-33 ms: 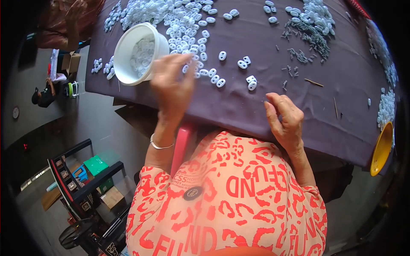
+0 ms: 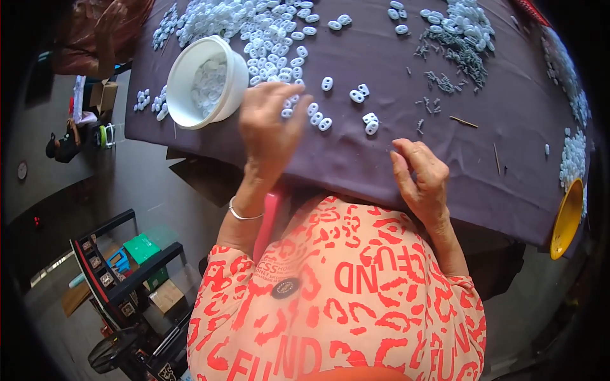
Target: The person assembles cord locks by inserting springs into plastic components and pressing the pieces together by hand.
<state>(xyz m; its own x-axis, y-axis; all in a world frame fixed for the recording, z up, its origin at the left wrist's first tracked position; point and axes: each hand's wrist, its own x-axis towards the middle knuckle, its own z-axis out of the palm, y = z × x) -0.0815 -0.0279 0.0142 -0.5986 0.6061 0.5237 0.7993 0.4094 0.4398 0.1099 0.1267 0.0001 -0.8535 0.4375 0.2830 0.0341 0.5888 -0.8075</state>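
My left hand, somewhat blurred, hovers over the table just right of a white round tub. Its thumb and fingers are apart, and I see nothing held. Whitish, partly see-through pieces lie in the tilted tub. Small white oval plastic pieces with two holes lie beside this hand, and a large heap of them spreads behind. My right hand is at the table's near edge, fingers curled and tips close to the thumb. Whether something small is between them cannot be made out.
Dark small screws lie heaped at the back right, with more white pieces behind. Two thin sticks, one brown, rest nearby. A yellow dish is at the right edge. Another person's hand shows at the far left.
My left hand has moved a little to the right, away from the tub. The right hand has stayed nearly still. The whole view has shifted slightly.
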